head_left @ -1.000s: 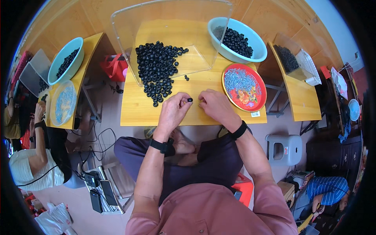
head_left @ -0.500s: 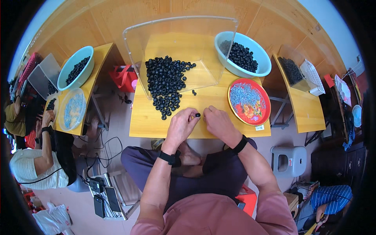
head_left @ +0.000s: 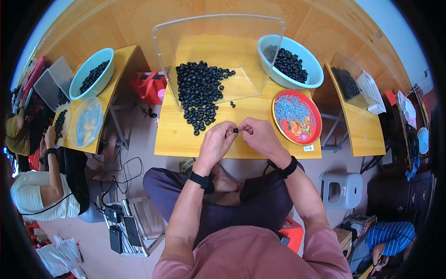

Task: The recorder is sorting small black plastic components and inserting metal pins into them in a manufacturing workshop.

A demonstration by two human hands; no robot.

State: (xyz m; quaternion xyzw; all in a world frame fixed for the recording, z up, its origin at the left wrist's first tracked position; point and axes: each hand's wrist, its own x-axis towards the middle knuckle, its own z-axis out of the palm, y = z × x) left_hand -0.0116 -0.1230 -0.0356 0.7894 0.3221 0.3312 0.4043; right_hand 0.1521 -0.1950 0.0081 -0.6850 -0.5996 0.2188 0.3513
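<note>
Over the near edge of the yellow table, my left hand pinches a small black round piece between thumb and forefinger. The fingertips of my right hand are closed and meet that piece from the right. Whatever they hold is too small to make out. Beyond my left hand lies a pile of black round pieces with holes, spilling out of a clear plastic bin tipped on its side. To the right of my right hand, a red flowered plate carries many tiny silvery-blue pieces.
A light-blue basin of black pieces stands at the back right. Side tables flank mine, the left one bearing another blue basin. A co-worker in white sits at left; another in blue stripes is lower right, near a grey stool.
My right hand has come left, and its fingertips now meet the black piece in my left hand. Both hands sit slightly higher in the picture. The view has shifted a little.
</note>
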